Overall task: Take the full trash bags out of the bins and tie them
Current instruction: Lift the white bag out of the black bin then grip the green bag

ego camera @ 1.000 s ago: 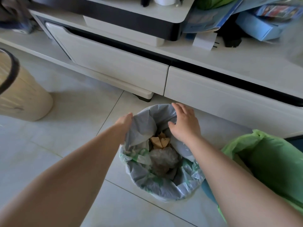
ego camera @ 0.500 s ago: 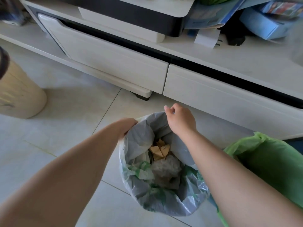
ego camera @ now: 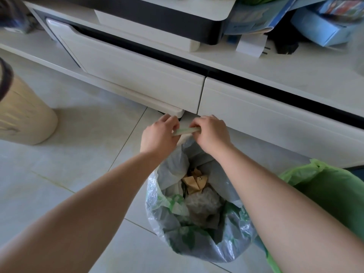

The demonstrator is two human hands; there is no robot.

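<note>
Pinching grey bag (ego camera: 173, 166) rim, left hand (ego camera: 158, 135), right hand (ego camera: 212, 133)

trash bag (ego camera: 238, 239) before cabinet (ego camera: 137, 81) | second bag (ego camera: 334, 194) right | bin (ego camera: 23, 115), perhaps, far left

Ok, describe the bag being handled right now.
Before the long white drawer cabinet, on the floor, sits a translucent grey plastic trash bag. Unlike the opaque green plastic bag on its right, it has the left hand and right hand pinching its top edge.

Cabinet (ego camera: 137, 79) blocks ahead; open floor (ego camera: 78, 154) left w/ beige bin (ego camera: 25, 119).
</note>
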